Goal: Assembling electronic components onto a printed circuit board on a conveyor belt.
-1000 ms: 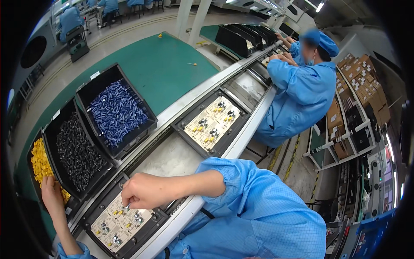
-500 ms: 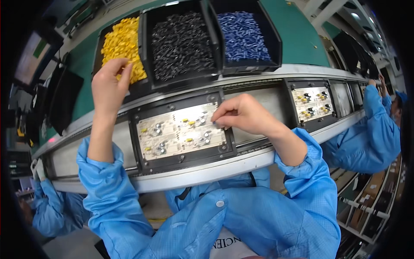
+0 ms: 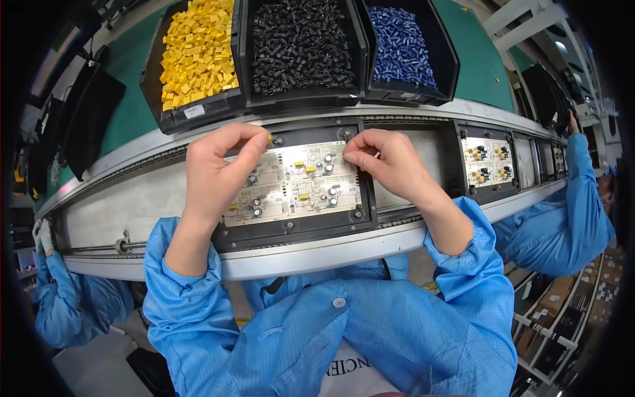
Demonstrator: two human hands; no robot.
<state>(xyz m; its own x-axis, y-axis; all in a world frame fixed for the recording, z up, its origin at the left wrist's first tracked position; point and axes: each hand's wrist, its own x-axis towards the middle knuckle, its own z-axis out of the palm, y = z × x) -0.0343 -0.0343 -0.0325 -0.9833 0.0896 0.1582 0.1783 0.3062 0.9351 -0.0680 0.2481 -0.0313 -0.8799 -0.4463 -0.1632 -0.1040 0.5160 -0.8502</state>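
Observation:
A pale circuit board point(image 3: 281, 178) lies in a black carrier frame point(image 3: 291, 230), with yellow box capacitors point(image 3: 304, 197) and round black capacitors point(image 3: 333, 191) standing on it. Over its upper left part, my left hand point(image 3: 225, 165) is closed in a pinch, and a bit of a yellow box capacitor point(image 3: 269, 137) shows at the fingertips. My right hand point(image 3: 390, 162) is pinched together at the board's upper right corner. What its fingertips hold, if anything, is hidden.
Behind the rail stand black bins of yellow box capacitors point(image 3: 198, 56), black cylindrical parts point(image 3: 301, 49) and blue cylindrical parts point(image 3: 402, 49). Another board point(image 3: 488, 161) sits farther right on the conveyor point(image 3: 132, 205). Co-workers in blue are at the right point(image 3: 555, 221) and left point(image 3: 83, 308).
My left hand has come from the yellow bin to above the board, with a yellow box capacitor. My right hand has shifted up to the board's corner; the blue part at its fingertips no longer shows.

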